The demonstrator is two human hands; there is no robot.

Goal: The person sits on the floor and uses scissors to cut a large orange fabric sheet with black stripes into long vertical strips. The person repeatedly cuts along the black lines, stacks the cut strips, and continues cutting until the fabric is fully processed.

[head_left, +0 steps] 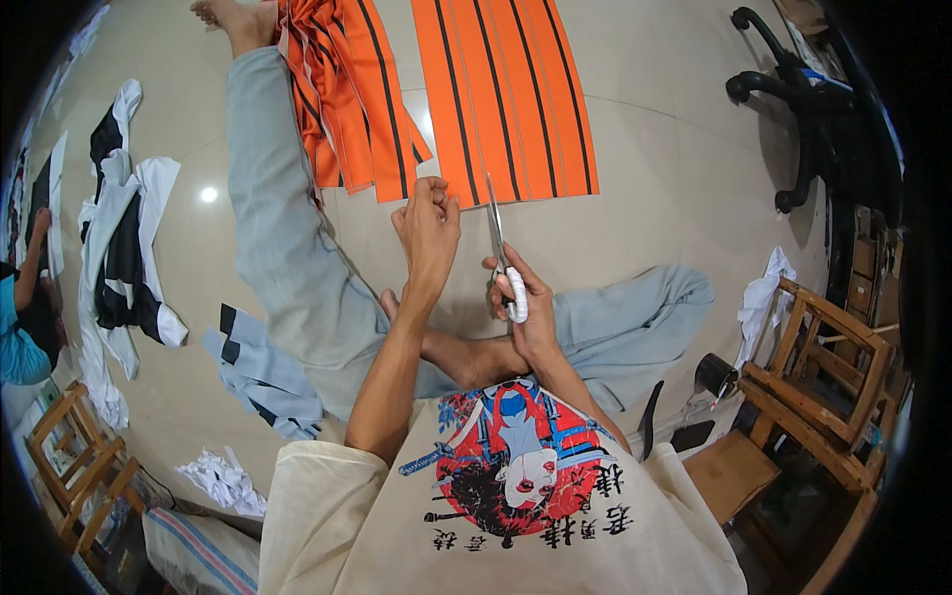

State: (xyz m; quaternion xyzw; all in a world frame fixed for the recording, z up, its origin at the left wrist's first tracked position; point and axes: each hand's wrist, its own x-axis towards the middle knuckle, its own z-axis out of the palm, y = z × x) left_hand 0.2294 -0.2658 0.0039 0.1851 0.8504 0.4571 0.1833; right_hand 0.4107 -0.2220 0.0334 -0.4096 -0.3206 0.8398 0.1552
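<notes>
Silver scissors with white-wrapped handles (517, 295) at the near edge of a flat orange fabric panel with black stripes (511, 99)

Panel lies on the pale, glossy tiled floor (654, 159), ahead of the seated person, just right of a bunched orange striped cloth (372, 129). Right hand (535, 309) is clamped on the scissors' handles, blades pointing away, tip overlapping the panel's near edge. Left hand (433, 228) sits at the panel's near-left corner, fingers curled together — cannot tell if they pinch cloth. Cannot tell either whether cloth is between the blades.

To cut well, judged from here: left hand keeps the edge taut and just off the floor, fingertips clear of the blades; line the cut up with a stripe; use long, even strokes; keep the bunched cloth out of the way.

Containers: pale woven sack with red and blue stripes (203, 555), lower left, contents hidden. Black cylindrical container (714, 375) beside the brown wooden frame (818, 372) — contents unreadable. Brown cardboard boxes (865, 258) at far right, contents not visible.
</notes>
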